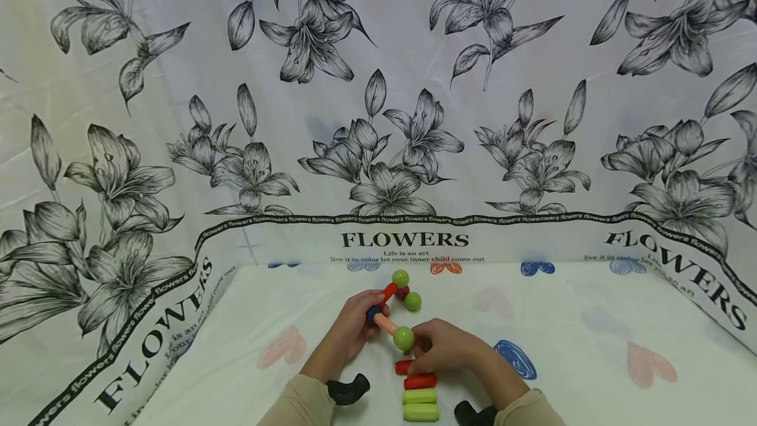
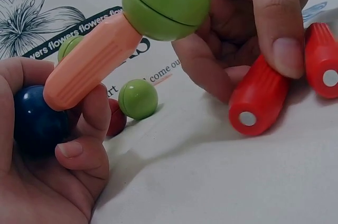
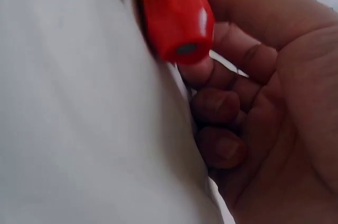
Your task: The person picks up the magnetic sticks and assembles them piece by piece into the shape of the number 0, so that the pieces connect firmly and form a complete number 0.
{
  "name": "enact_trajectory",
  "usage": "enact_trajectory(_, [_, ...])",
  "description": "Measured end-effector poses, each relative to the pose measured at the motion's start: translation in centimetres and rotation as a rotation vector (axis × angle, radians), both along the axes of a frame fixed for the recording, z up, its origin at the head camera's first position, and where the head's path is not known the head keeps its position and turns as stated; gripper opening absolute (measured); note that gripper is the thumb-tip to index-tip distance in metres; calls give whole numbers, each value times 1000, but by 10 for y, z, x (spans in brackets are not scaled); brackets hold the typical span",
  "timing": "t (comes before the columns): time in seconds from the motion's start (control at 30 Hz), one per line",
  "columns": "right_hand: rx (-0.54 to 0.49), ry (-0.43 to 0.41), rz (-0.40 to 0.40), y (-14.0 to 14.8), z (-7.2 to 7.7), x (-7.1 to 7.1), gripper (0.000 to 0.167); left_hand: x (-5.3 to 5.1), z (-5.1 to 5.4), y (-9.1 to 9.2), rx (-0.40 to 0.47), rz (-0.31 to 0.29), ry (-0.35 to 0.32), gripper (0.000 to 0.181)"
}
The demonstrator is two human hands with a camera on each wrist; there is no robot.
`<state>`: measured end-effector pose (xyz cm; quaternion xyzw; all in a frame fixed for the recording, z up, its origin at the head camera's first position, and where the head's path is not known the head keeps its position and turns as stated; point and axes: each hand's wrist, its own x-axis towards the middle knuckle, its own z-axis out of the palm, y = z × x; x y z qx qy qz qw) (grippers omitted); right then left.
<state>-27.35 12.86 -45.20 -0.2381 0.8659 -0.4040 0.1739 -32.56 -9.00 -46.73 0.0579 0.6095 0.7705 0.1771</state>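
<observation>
My left hand [image 1: 353,326] grips a dark blue ball [image 2: 39,123]. From that ball a salmon-coloured magnetic rod [image 2: 92,63] slants up to a green ball [image 2: 166,5]. A red rod [image 1: 388,294] with another green ball [image 1: 400,277] at its far end also extends from the left hand. Low over the cloth, my right hand [image 1: 446,347] pinches a second red rod [image 2: 259,100] between thumb and fingers; a grey magnet disc shows on its end. Beside it lies a further red rod [image 2: 322,63].
Two yellow-green rods [image 1: 419,396] lie in a row below the red one. Behind the left hand sit a dark red ball [image 2: 116,118] and a green ball [image 1: 412,301]. A flower-printed curtain [image 1: 408,238] borders the heart-patterned white cloth [image 1: 568,321].
</observation>
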Motion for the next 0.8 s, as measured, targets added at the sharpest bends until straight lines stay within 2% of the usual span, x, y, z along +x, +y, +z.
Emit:
enact_trajectory(0.23, [76, 28, -15, -2, 1, 3, 19, 1, 0, -1, -18, -8, 18, 35])
enact_trajectory(0.33, [62, 19, -5, 0, 3, 2, 20, 1, 0, -1, -18, -7, 32, 36])
enact_trajectory(0.47, [-59, -42, -4, 8, -1, -3, 19, 1, 1, -1, -18, 1, 36, 36])
enact_trajectory(0.7, [-410, -258, -22, 23, -10, -9, 24, 2, 0, -2, -15, 24, 26, 30])
enact_trajectory(0.8, [-485, -293, -49, 25, -10, -10, 24, 0, 1, -2, -8, 35, 20, 30])
